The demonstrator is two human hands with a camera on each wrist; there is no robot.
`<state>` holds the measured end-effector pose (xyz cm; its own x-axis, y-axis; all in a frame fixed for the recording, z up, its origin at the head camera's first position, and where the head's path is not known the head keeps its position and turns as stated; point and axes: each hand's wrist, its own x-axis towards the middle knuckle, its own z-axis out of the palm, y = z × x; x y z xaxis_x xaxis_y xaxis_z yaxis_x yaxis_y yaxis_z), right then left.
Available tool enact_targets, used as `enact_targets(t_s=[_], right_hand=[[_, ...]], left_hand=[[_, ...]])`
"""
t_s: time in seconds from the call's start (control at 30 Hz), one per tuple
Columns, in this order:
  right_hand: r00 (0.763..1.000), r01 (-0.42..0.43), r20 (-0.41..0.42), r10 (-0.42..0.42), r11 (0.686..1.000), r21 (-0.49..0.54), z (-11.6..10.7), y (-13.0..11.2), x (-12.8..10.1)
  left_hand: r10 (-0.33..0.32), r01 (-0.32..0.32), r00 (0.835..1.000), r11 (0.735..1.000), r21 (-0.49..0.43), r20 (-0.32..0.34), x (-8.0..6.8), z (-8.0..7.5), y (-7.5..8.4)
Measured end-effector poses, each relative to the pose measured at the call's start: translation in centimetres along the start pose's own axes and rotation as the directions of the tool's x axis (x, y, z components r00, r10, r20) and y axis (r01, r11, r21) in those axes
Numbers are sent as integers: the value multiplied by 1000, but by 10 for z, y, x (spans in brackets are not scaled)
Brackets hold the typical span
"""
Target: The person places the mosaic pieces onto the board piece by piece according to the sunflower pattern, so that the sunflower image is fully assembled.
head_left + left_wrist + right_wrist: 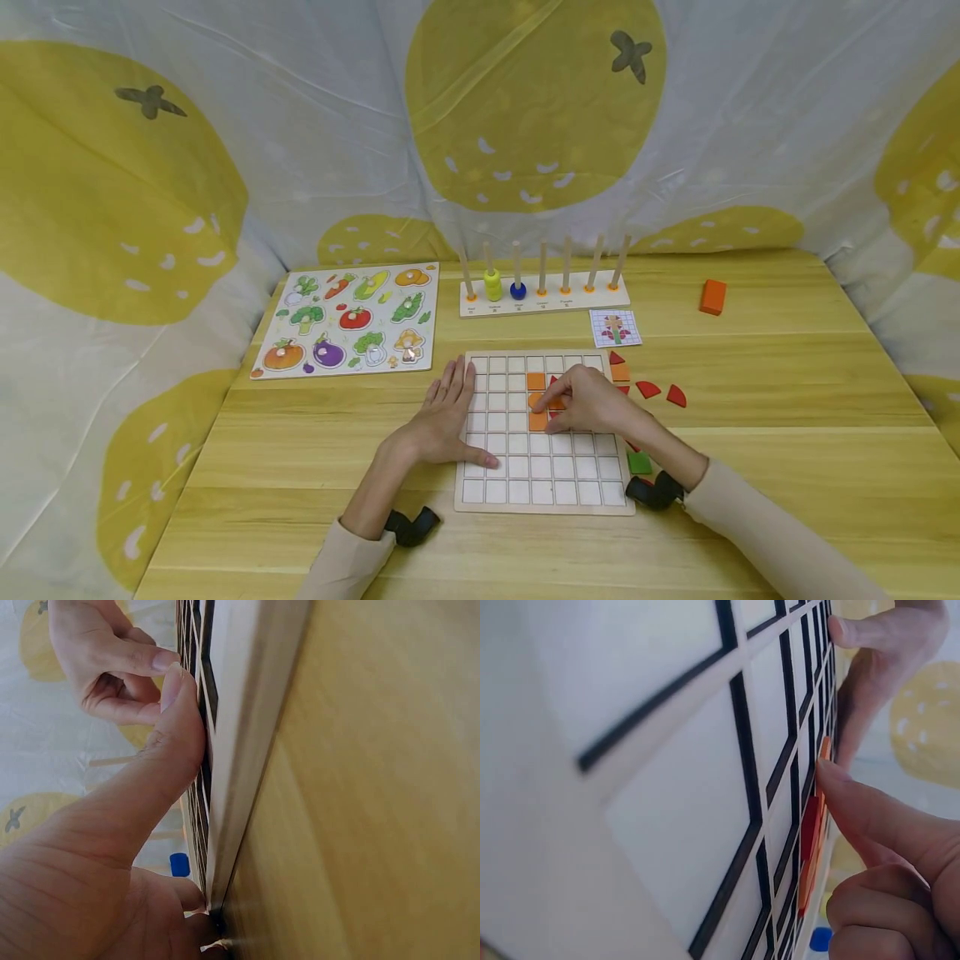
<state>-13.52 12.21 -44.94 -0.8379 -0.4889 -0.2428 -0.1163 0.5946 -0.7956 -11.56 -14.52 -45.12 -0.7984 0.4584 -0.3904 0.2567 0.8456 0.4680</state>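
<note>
A white grid board (542, 468) with a wooden frame lies in front of me. My left hand (442, 429) is spread along its left edge, the thumb resting on the squares. My right hand (596, 402) reaches over the upper middle of the grid, and its thumb and index finger pinch an orange square tile (537, 422) in a cell. Another orange square (536, 381) sits higher in the same column. Beside it, orange and red pieces are partly hidden under the hand. In the right wrist view the thumb (847, 791) presses at an orange tile's edge.
Loose red quarter pieces (677, 395) and a green square (639, 462) lie right of the board. Behind are a pattern card (615, 328), a peg stand (543, 305) with yellow and blue beads, a vegetable puzzle (348, 325) and an orange block (713, 297).
</note>
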Motion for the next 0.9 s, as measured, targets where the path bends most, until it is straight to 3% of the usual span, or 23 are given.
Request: enact_targets(t_s=[0.23, 0.43, 0.7, 0.9], right_hand=[[999, 32, 12, -32, 999, 0, -5, 0, -4], [999, 50, -7, -50, 998, 32, -29, 10, -19], [994, -48, -90, 54, 997, 67, -73, 45, -49], [988, -88, -122, 96, 994, 72, -91, 70, -64]], left_hand=[[-3, 3, 1000, 1000, 1, 4, 0, -1, 1], [3, -3, 1000, 1000, -6, 4, 0, -1, 1], [7, -7, 1000, 1000, -9, 1, -1, -2, 1], [2, -2, 1000, 1000, -12, 3, -2, -3, 2]])
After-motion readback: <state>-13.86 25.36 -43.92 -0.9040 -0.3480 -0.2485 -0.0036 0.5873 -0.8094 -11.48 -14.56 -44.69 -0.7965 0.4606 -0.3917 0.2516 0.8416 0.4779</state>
